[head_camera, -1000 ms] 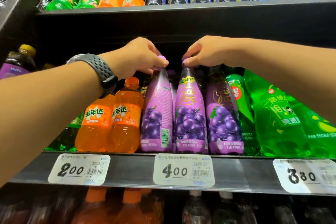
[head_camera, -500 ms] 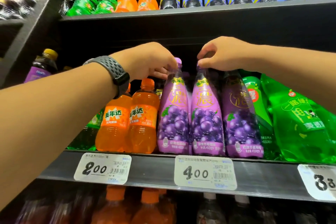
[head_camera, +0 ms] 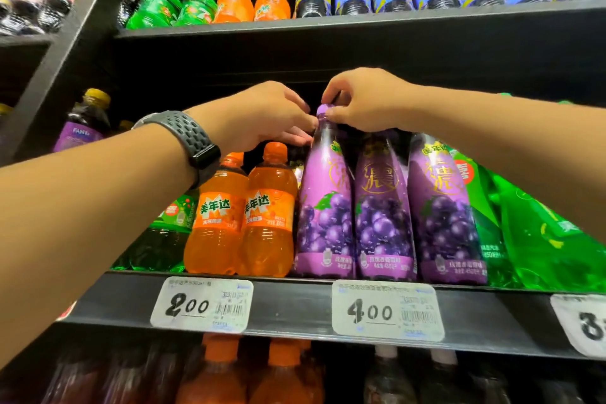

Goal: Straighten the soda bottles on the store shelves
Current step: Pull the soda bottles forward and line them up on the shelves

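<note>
While left hand (head_camera: 262, 115), right hand (head_camera: 364, 102) pinch purple bottle (head_camera: 324, 207) neck, base sits at shelf (head_camera: 295, 308) edge

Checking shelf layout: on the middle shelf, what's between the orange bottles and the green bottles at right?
Three purple grape bottles, side by side, in the head view. The right hand pinches the leftmost one's cap.

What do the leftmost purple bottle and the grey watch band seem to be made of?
Leftmost purple bottle: likely plastic under a glossy printed film sleeve, judging by the sheen; cap looks matte plastic. Grey watch band: probably silicone or rubber, matte, with moulded dimples.
</note>
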Demonstrator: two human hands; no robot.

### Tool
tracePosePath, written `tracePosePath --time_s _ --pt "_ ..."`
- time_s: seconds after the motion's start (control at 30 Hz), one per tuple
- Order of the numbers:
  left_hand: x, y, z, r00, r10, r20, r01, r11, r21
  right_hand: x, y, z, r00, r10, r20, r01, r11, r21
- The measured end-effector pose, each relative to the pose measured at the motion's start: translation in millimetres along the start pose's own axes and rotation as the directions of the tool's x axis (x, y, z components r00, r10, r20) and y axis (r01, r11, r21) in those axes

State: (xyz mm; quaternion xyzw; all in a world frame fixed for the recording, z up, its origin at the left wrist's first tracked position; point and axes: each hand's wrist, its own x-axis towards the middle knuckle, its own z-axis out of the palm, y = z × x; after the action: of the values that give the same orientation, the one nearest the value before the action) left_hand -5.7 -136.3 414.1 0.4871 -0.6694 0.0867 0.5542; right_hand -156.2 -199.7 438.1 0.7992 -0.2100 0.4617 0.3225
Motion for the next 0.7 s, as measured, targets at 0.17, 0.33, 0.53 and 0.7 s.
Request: tracePosePath --time_s 0.17,0.33,0.53,0.7 --pt "-7.4 -6.6 -11.2 0.990 0.087 -0.111 -0.057 0.967 0.248 7.5 -1.0 5.6 0.998 0.068 -0.002 -0.068 0.998 0.006" --pt "-22.9 -12.8 -20.3 0.982 0.148 -0.120 -0.082 0.897 0.435 12.7 -8.6 6.5 0.995 0.099 -0.005 -0.099 0.994 -0.051" --pt "-32.9 -20.3 -21.0 0.985 0.162 -0.057 -0.121 0.891 0.438 7.9 -9.6 9.3 0.990 0.135 -0.037 -0.137 0.990 -0.040" --pt "-39.8 -25.5 -33.2 0.992 0.126 -0.030 -0.098 0.882 0.460 -14.0 -21.0 2.7 0.956 0.071 -0.283 -0.062 0.997 0.042"
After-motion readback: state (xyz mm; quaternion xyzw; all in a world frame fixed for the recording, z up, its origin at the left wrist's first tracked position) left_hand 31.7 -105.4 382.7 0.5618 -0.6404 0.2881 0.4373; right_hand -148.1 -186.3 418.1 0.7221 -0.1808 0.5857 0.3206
